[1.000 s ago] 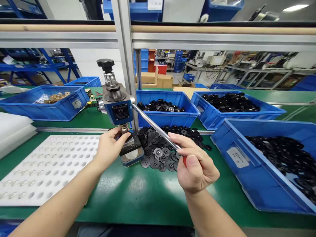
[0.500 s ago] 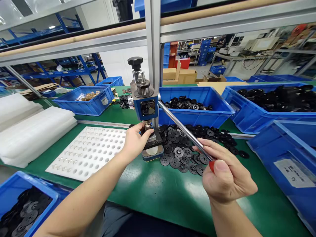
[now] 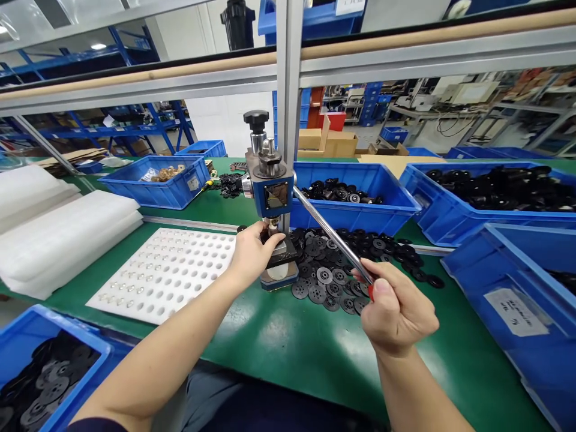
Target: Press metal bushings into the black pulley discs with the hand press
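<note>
A small blue arbor press [image 3: 272,198] with a black knob on top stands on the green bench in front of me. My left hand [image 3: 252,252] is at its base, thumb and forefinger closed around a small part under the ram; the fingers hide most of that part. My right hand [image 3: 398,312] is wrapped around the lower end of the press's steel lever [image 3: 330,231], which slants down to the right. Black slotted discs [image 3: 324,276] lie heaped beside the press. On its left is a white foam tray [image 3: 180,273] with rows of holes, some holding small clear pieces.
Blue bins of black parts stand behind the press [image 3: 360,210], at the right [image 3: 477,207] and lower left [image 3: 101,354]. A labelled blue bin [image 3: 477,288] is near my right arm. White foam sheets [image 3: 76,240] are stacked left. A metal post [image 3: 288,78] rises behind the press.
My right hand and the lever's end have shifted a little left relative to the press, and the lever slants more steeply. My left hand stays at the press base. The view has shifted slightly.
</note>
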Tool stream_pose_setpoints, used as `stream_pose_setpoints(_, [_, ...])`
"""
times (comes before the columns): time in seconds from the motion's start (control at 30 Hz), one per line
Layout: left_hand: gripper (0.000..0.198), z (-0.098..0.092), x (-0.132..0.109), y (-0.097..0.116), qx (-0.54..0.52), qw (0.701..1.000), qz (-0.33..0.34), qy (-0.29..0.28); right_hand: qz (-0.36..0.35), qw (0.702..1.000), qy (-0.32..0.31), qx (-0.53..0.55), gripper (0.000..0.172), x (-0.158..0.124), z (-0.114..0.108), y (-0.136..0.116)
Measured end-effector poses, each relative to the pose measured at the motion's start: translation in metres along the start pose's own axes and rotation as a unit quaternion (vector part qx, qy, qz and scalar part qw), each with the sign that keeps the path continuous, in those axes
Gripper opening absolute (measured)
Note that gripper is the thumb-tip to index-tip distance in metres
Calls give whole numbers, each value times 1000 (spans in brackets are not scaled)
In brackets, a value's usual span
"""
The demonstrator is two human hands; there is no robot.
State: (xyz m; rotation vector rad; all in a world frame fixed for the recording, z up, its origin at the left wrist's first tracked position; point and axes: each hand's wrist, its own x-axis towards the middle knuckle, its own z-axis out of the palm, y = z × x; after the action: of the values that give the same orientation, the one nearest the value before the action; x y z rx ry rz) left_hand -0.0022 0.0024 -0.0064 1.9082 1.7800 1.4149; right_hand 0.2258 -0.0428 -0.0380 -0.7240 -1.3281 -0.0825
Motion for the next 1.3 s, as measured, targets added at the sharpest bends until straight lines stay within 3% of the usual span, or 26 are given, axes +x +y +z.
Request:
stream_pose_setpoints(0.17, [18, 1, -3, -2, -6, 1000, -16, -4, 68, 996, -45, -41, 38, -15, -5, 8])
stream_pose_setpoints(0.37, [22, 5, -2, -10, -4, 1000, -10, -7, 21, 997, 54, -42, 35, -25, 5, 19])
stream_pose_setpoints(0.53, [24, 6, -4, -12, -10, 1000, -4, 3, 33, 999, -26, 8, 37, -14, 1, 10])
stream_pose_setpoints(0.7, [26, 7, -10, -14, -7, 1000, 3, 25, 31, 999, -41, 15, 39, -13, -4, 4])
stream_pose_setpoints(0.83, [26, 10, -12, -19, 2, 999, 15, 42, 39, 999, -29, 8, 41, -24, 0, 10])
stream_pose_setpoints(0.97, [27, 7, -11, -17, 12, 998, 29, 57, 2, 1000, 31, 1, 35, -29, 10, 14])
stream_pose_setpoints(1.13, [25, 4, -6, -15, 20, 994, 77, 80, -9, 1000, 3, -7, 32, -17, 10, 5])
stream_pose_setpoints(1.3, [22, 3, -2, -14, 25, 992, 90, 86, 25, 998, -51, 16, 23, 14, -2, -23])
